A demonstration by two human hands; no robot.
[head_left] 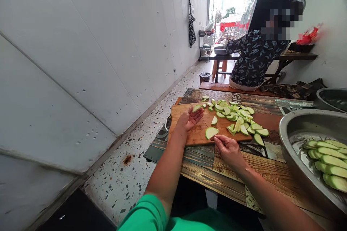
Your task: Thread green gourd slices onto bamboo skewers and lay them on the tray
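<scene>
L hand (191,119), yours: palm up, part-open, green-rimmed slice (197,108) at fingertips; can't tell if gripped. R hand (227,148): pinching half-round slice (211,133) by edge, over board (176,116). Thin thread (204,119) betw. Step, prob.: stringing. Next move calls for you: steady R pinch, thread clear. Cut pcs (227,110) at bd's R end.

Matt-faced vegetable slice (211,133), smooth wooden cutting board (199,135), glossy metal basin (291,155), cloth sleeve (150,211).
</scene>
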